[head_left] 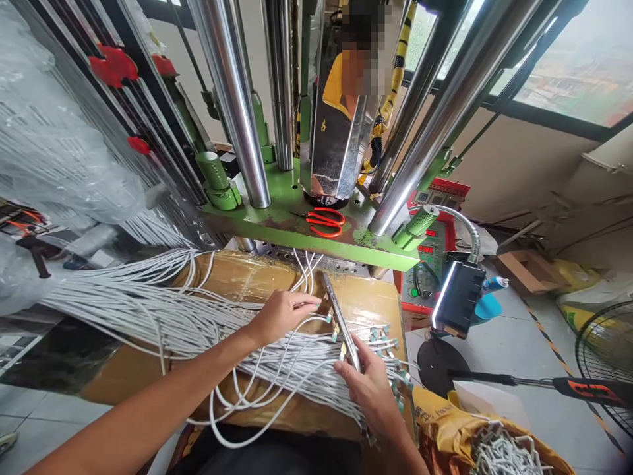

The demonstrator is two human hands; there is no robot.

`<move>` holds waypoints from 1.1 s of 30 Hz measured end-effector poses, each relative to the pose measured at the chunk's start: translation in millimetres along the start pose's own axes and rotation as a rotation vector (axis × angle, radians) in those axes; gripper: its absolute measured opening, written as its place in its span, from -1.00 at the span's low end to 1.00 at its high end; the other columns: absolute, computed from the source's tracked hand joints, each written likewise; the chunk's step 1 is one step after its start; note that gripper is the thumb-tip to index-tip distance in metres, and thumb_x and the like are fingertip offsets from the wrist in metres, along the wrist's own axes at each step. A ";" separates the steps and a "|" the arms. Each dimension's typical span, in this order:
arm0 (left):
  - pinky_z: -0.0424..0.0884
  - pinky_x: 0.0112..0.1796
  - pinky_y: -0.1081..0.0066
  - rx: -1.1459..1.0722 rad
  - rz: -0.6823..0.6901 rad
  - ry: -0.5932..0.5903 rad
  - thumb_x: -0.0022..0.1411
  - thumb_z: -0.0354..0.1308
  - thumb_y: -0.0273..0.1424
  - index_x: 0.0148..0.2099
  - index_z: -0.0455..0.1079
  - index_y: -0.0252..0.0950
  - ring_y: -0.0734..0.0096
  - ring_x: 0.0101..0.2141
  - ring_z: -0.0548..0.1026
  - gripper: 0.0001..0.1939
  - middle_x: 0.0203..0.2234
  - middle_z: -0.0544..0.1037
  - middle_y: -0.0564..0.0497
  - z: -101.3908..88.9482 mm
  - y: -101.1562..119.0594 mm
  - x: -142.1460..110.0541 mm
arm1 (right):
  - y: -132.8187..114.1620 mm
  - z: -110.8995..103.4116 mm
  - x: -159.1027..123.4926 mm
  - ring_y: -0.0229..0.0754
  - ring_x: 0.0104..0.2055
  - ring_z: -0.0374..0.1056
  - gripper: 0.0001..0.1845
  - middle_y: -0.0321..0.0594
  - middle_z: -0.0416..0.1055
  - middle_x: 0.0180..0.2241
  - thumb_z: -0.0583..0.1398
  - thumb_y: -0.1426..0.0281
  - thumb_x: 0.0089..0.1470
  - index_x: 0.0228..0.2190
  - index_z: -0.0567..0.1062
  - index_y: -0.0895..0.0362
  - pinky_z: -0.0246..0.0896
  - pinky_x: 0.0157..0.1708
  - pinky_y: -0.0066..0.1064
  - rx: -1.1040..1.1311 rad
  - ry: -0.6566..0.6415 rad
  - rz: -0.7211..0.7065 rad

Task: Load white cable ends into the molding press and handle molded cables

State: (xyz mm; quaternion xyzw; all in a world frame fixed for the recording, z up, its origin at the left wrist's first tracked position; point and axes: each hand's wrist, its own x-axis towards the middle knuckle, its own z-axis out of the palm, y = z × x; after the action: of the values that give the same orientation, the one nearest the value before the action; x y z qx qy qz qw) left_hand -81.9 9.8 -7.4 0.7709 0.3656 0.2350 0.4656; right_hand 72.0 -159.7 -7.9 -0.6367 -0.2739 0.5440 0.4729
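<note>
My right hand [370, 379] grips a narrow metal mould bar [342, 323] by its lower end, holding it tilted above the cables. Along the bar's left side sit several cable connectors [335, 336] with teal parts, their white cables looping away to the left. At the bar's upper end, my left hand [283, 318] is closed in a pinch on a small cable connector, mostly covered by the fingertips. Beneath both hands lies a thick bundle of white cables [198, 333] on brown cardboard [247, 280], with connector ends [386, 336] gathered at the right.
A green press [297, 231] with steel columns stands ahead, orange-handled scissors [326, 221] on its plate. To the right are a red control box [425, 264], a lit lamp [452, 297] and a fan [608, 356]. A yellow sack [435, 422] of white scraps stands lower right.
</note>
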 end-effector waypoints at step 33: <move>0.45 -0.36 0.44 0.291 0.237 -0.014 0.07 0.24 -0.41 -0.30 0.57 -0.19 0.34 -0.45 0.56 -0.89 -0.47 0.62 0.07 9.6 -15.9 24.0 | 7.9 3.5 -0.3 -0.14 -0.28 0.34 -0.51 -0.18 0.46 -0.28 0.22 0.25 0.04 0.01 0.41 0.15 0.25 -0.21 -0.38 -0.443 0.108 -0.265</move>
State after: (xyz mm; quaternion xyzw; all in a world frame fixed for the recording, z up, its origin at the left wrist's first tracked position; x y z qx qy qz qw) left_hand -65.7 28.1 -25.4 0.8693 0.2992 0.2273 0.3211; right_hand 67.3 -162.1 -14.7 -0.7113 -0.4418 0.3694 0.4031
